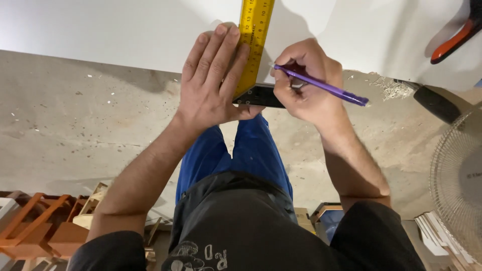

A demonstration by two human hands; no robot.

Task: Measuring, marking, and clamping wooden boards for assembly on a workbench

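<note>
A yellow try square (255,30) with a black stock (261,95) lies on a white board (125,30), its stock against the board's near edge. My left hand (213,80) presses flat on the yellow blade and the board, fingers together. My right hand (304,83) grips a purple pen (326,88), its tip at the right side of the blade near the board's edge; the fingers also rest on the black stock.
Concrete floor (75,125) lies below the board. An orange-handled clamp (459,35) sits at the top right, a white fan grille (459,180) at the right, an orange wooden frame (35,226) at the bottom left.
</note>
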